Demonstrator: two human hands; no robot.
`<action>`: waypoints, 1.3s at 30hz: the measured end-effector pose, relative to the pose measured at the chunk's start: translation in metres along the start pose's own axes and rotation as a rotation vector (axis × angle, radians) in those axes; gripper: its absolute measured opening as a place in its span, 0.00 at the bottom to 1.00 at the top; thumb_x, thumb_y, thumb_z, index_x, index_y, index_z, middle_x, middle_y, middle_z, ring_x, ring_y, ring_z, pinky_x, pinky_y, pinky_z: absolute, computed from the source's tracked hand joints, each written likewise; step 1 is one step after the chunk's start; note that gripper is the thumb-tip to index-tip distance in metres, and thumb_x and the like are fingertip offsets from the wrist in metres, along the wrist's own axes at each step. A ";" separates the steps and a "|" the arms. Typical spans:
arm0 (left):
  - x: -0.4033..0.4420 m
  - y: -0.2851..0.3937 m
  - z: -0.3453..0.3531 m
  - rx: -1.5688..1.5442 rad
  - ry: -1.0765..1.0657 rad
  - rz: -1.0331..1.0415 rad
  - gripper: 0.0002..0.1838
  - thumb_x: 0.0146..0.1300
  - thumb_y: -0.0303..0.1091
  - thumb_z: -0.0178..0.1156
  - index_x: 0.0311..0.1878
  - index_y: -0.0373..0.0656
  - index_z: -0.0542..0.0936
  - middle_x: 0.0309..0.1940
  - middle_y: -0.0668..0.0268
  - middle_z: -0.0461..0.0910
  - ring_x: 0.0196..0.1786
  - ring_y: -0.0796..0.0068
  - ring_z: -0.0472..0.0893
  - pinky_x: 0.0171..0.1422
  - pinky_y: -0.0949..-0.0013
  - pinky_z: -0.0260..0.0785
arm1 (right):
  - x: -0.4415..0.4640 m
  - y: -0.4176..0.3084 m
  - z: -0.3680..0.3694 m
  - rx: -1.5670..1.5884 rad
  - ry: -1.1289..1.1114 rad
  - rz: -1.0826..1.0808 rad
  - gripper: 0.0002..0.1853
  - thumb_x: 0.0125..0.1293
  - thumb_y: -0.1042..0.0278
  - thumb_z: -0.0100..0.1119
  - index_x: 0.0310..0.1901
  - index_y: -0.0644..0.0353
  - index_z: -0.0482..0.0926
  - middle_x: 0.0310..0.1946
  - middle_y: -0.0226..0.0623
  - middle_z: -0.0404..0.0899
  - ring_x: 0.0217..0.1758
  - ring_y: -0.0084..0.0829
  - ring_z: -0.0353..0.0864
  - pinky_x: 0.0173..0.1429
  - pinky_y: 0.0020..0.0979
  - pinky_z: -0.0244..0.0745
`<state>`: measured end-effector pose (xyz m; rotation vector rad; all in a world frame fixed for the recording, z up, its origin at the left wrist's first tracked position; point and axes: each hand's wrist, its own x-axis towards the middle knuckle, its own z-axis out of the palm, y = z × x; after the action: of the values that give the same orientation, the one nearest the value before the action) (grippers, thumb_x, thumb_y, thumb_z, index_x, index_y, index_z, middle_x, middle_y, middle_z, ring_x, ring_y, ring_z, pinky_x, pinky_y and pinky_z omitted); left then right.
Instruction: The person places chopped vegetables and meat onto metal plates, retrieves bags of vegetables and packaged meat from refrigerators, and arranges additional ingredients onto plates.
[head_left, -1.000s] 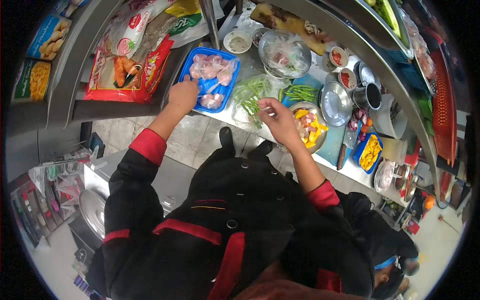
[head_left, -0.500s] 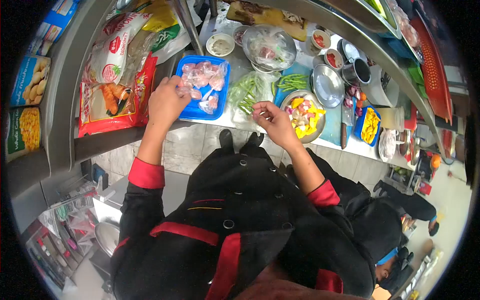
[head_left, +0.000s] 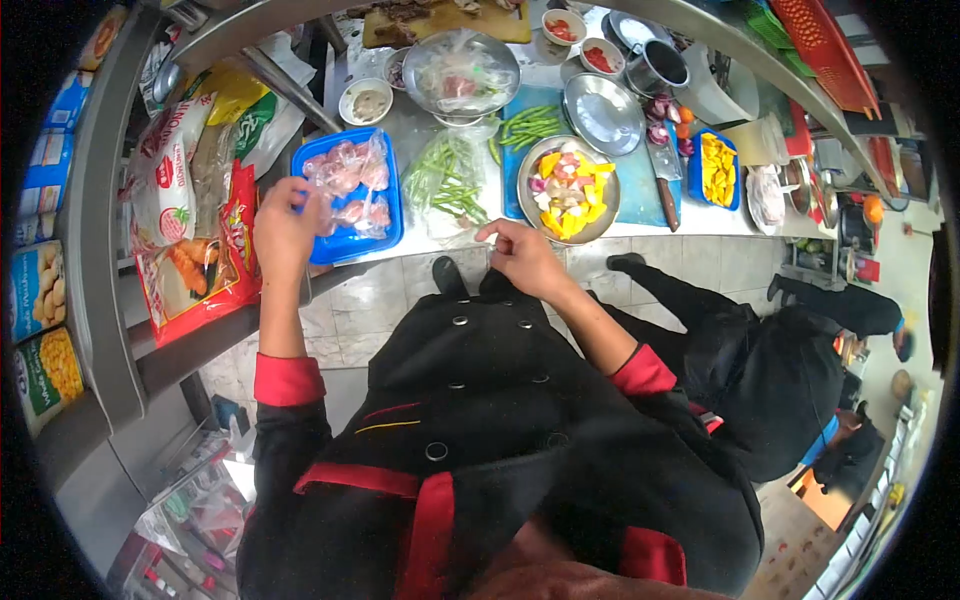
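Note:
My left hand [head_left: 285, 228] is raised at the left edge of a blue tray [head_left: 397, 205], its fingers loosely bent and a little smeared. I see nothing held in it. Several pieces of pale pink raw meat in clear plastic [head_left: 345, 168] lie in the tray. My right hand [head_left: 525, 260] hovers at the counter's front edge, fingers half curled, index finger and thumb apart, holding nothing. Just beyond it are a clear plastic bag of green beans [head_left: 448, 188] and a metal plate [head_left: 526, 212] of yellow chunks and cut onion.
Food packets [head_left: 190, 250] lean at the left. Behind are a metal bowl [head_left: 415, 75] with a plastic bag, loose green beans [head_left: 530, 126] and a metal plate [head_left: 605, 115]. A knife [head_left: 666, 190] lies near a blue container [head_left: 737, 175]. A person in black [head_left: 770, 370] is at the right.
My view has shifted, so the counter sits further left and up. My left hand has moved off the bagged meat to the tray's left edge. The right hand stays half curled.

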<state>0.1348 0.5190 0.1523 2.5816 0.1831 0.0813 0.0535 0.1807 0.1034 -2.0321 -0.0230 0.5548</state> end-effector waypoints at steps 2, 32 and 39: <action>-0.003 -0.024 0.006 0.018 0.112 0.017 0.14 0.60 0.39 0.67 0.46 0.44 0.82 0.36 0.57 0.83 0.42 0.55 0.83 0.45 0.57 0.75 | -0.002 0.004 -0.003 0.001 -0.048 0.075 0.18 0.59 0.78 0.66 0.52 0.60 0.81 0.33 0.30 0.80 0.36 0.22 0.78 0.45 0.28 0.76; -0.011 -0.041 -0.040 -0.777 0.031 -0.273 0.10 0.72 0.36 0.59 0.43 0.39 0.82 0.34 0.71 0.83 0.32 0.85 0.78 0.39 0.76 0.71 | 0.170 -0.069 0.134 -0.655 -0.128 -0.431 0.22 0.57 0.64 0.63 0.54 0.60 0.79 0.49 0.50 0.82 0.51 0.48 0.83 0.55 0.44 0.80; -0.021 -0.089 0.035 -0.394 -0.010 -0.252 0.15 0.70 0.39 0.60 0.32 0.39 0.75 0.23 0.69 0.73 0.28 0.79 0.71 0.34 0.69 0.65 | 0.094 0.006 0.026 0.691 0.014 -0.032 0.18 0.60 0.67 0.63 0.52 0.58 0.75 0.40 0.34 0.83 0.40 0.28 0.81 0.47 0.32 0.76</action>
<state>0.1074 0.5732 0.0751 2.1485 0.4402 0.0100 0.1266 0.2218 0.0529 -1.3589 0.1282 0.4473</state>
